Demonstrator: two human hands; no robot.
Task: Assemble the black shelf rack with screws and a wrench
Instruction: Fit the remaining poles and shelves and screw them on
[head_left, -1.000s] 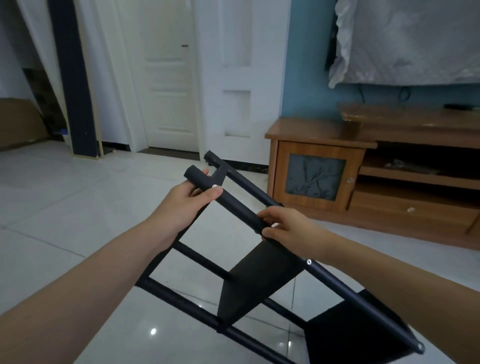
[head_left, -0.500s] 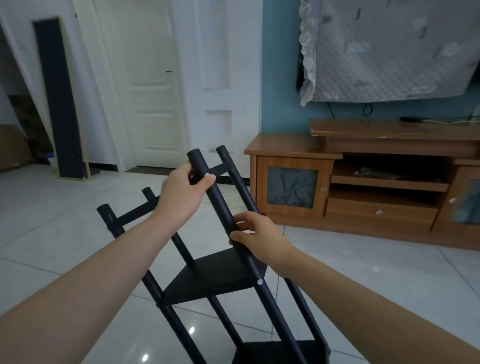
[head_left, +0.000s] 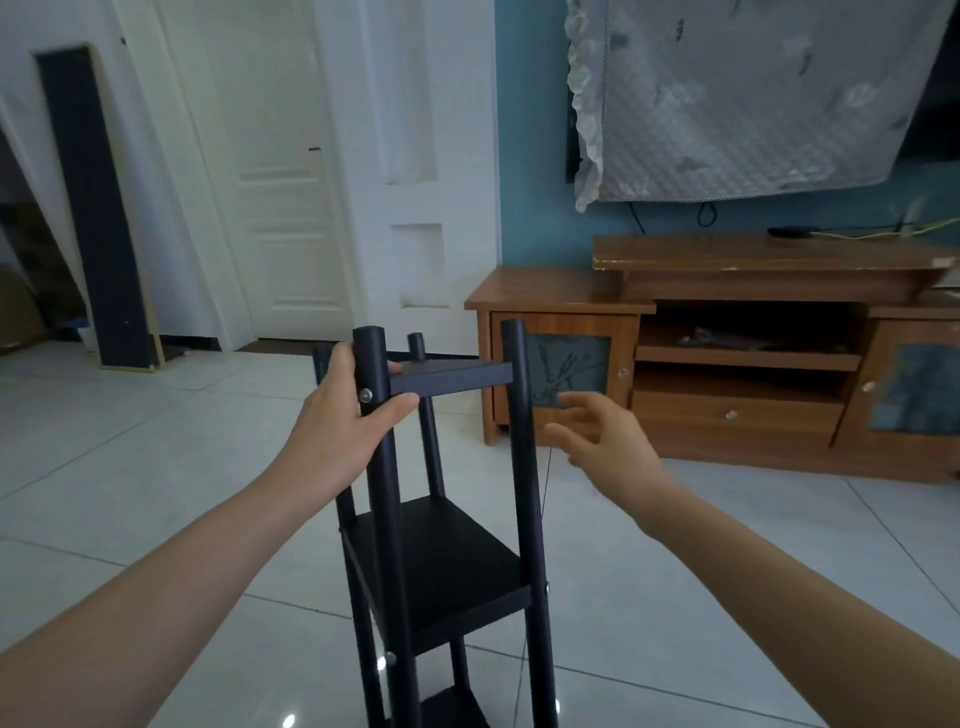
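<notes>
The black shelf rack (head_left: 441, 551) stands upright on the tiled floor in front of me, with several round posts and three square shelves. My left hand (head_left: 340, 431) grips the near left post just under its top, thumb below a silver screw (head_left: 367, 396). My right hand (head_left: 597, 434) hovers to the right of the near right post (head_left: 524, 467), fingers spread, touching nothing. No wrench is in view.
A wooden TV cabinet (head_left: 727, 364) runs along the blue wall at the right. A white cloth covers the screen (head_left: 753, 93) above it. White doors (head_left: 280, 182) and a dark panel (head_left: 88, 208) stand at the back left. Glossy floor tiles (head_left: 156, 467) surround the rack.
The rack has swung from lying tilted to standing upright. My right hand has let go of the post and moved off to the right. My left hand keeps its hold near the top.
</notes>
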